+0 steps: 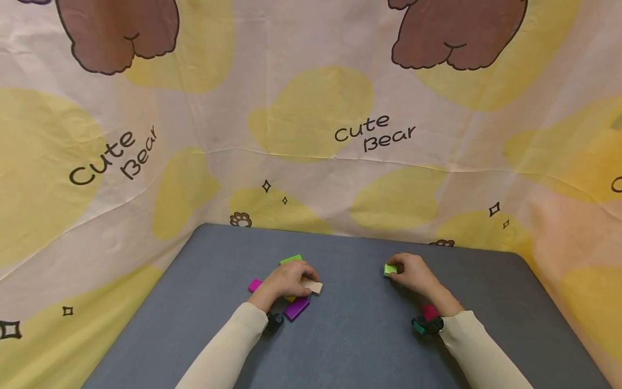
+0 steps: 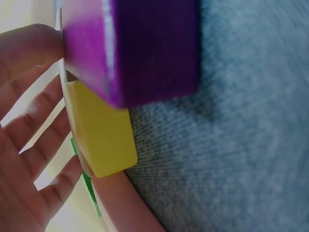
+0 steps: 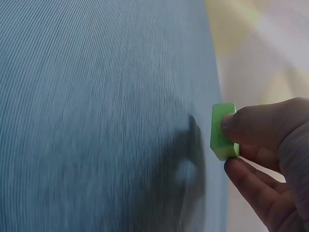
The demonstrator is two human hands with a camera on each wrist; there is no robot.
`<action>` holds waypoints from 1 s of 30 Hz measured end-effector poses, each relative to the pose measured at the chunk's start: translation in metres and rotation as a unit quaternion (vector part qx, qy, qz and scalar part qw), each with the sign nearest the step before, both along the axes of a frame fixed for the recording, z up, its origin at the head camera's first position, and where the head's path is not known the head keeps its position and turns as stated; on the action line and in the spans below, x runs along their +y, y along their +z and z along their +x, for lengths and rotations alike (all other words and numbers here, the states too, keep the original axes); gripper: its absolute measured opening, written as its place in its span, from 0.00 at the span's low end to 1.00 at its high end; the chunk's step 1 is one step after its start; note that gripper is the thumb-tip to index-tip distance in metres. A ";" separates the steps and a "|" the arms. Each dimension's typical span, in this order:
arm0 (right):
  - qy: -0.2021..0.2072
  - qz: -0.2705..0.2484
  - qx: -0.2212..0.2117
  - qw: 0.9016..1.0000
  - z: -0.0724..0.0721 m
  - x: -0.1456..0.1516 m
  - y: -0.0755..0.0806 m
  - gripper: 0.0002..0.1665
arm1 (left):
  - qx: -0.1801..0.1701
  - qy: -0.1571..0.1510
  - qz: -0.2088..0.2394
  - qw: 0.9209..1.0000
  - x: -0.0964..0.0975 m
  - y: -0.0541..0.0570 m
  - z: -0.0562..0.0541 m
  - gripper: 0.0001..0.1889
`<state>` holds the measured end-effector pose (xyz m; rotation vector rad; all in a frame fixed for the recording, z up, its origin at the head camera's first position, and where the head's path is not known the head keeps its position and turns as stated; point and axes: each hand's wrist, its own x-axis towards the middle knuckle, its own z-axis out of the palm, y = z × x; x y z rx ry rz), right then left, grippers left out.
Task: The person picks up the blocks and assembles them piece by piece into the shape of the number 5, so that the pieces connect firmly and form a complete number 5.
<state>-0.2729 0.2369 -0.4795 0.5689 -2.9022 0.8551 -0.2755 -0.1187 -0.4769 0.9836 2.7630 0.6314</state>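
My left hand [image 1: 291,278] pinches a pale beige block [image 1: 313,286] between thumb and fingers, over a loose cluster of blocks. Around it lie a green block [image 1: 291,260], a magenta block [image 1: 255,285], a yellow block [image 1: 290,299] partly hidden under the hand, and a purple block [image 1: 296,308]. In the left wrist view the purple block [image 2: 145,53] looms close, with the yellow block [image 2: 104,130] beyond it. Off to the right, my right hand [image 1: 415,275] holds a light green block [image 3: 223,133] between thumb and fingertips, its shadow falling on the table beside it.
The grey table [image 1: 350,335] has rounded far corners and ends at a hanging cloth [image 1: 311,119] printed with bears. A dark device [image 1: 427,325] sits on the right wrist, with something red [image 1: 430,312] beside it. Another device [image 1: 274,323] is on the left wrist.
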 end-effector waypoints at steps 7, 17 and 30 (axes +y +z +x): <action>0.016 -0.008 0.007 1.000 -0.005 -0.023 -0.004 0.14 | -0.013 0.000 0.001 1.000 0.000 0.002 0.001 0.14; 0.008 -0.004 0.001 1.000 -0.008 -0.042 -0.011 0.15 | -0.008 -0.002 0.000 1.000 0.004 -0.001 -0.005 0.15; 0.007 0.004 -0.004 1.000 -0.009 -0.048 -0.007 0.15 | 0.043 0.052 -0.006 0.998 0.041 0.015 -0.014 0.15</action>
